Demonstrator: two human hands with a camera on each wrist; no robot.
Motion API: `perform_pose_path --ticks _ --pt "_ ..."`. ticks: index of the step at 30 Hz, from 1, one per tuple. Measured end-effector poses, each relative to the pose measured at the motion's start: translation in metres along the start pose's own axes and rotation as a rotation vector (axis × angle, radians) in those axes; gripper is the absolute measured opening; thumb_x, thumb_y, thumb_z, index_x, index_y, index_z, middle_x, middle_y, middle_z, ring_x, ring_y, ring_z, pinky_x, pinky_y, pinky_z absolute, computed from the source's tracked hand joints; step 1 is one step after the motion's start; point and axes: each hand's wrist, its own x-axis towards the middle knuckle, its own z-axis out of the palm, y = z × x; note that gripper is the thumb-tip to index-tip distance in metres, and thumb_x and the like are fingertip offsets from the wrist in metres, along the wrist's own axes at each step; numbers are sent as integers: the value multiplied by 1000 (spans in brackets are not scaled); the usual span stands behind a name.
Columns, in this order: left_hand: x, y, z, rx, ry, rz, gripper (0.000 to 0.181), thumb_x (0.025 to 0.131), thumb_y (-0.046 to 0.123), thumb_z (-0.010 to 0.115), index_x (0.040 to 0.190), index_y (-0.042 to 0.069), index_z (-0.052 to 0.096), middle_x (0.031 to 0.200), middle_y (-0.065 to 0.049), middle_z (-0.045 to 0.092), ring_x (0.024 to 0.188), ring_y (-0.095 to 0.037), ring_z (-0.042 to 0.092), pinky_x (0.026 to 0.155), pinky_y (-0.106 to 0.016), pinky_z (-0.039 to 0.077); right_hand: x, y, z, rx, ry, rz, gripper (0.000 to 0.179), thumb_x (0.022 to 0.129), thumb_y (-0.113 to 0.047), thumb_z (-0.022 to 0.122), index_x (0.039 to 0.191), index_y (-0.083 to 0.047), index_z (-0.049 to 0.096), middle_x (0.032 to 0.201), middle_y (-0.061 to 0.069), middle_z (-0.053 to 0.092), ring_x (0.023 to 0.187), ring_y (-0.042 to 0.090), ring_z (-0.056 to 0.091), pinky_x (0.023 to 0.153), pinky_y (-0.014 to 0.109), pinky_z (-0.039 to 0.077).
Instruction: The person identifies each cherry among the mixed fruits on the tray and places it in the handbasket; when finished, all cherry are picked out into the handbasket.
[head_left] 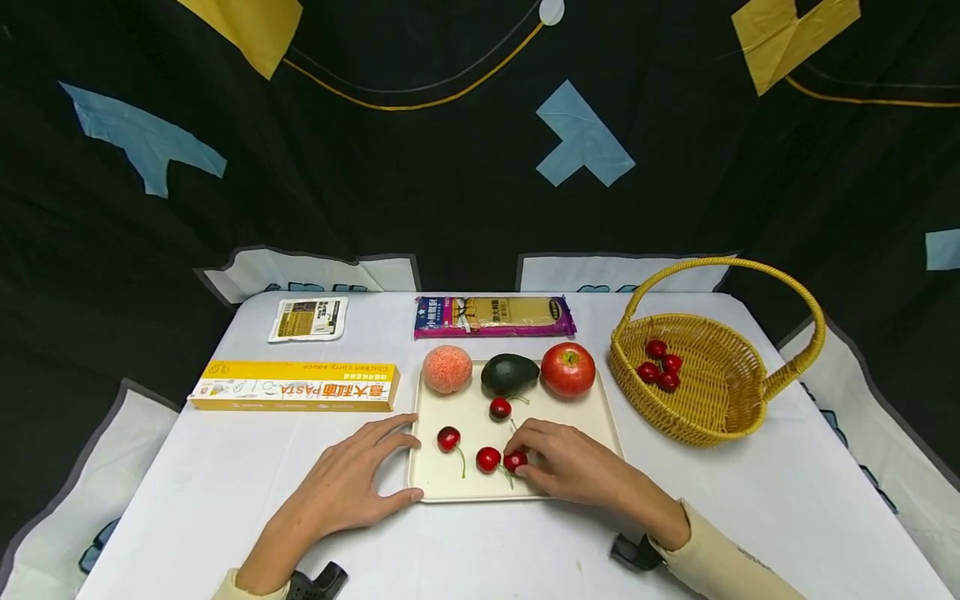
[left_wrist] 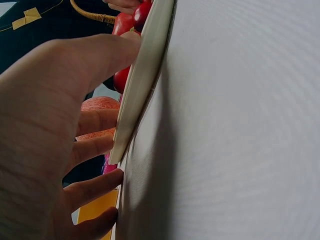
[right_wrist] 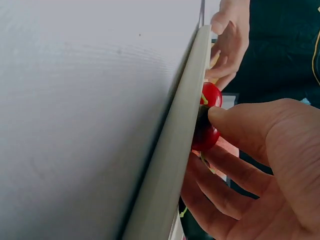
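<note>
Head view: one cherry (head_left: 514, 462) lies pinched in the right hand (head_left: 567, 461).

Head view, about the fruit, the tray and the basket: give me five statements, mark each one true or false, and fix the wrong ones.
1. Four cherries lie in the basket. True.
2. The avocado sits between the pink round fruit and the red apple. True.
3. The left hand pinches a cherry. False: it touches the edge of the tray.
4. The right hand has its fingers on a cherry above the tray's surface or resting on it. True.
5. The basket stands on the tray. False: it stands on the table, right of the tray.
</note>
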Motion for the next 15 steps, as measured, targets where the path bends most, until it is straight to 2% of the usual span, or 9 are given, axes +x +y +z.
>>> perform_pose_path --ticks 4,9,15 --pt "0 0 0 3 3 6 54 82 61 86 125 32 71 161 7 53 146 -21 54 98 -51 57 -1 1 -4 -7 10 2 22 97 -13 80 118 -17 75 114 -8 70 90 10 63 82 23 54" --pt "1 0 0 3 -1 1 54 82 61 85 125 32 71 161 8 53 145 -22 55 96 -51 58 -3 3 -17 -51 68 12 23 95 -12 80 116 -18 74 112 -8 70 90 10 66 82 26 58" --pt "0 -1 1 5 -1 1 54 83 62 85 125 33 71 162 8 53 145 -21 55 96 -51 58 -14 9 -35 -72 117 85 26 96 -13 82 119 -20 74 118 -7 71 99 13 72 87 35 63"
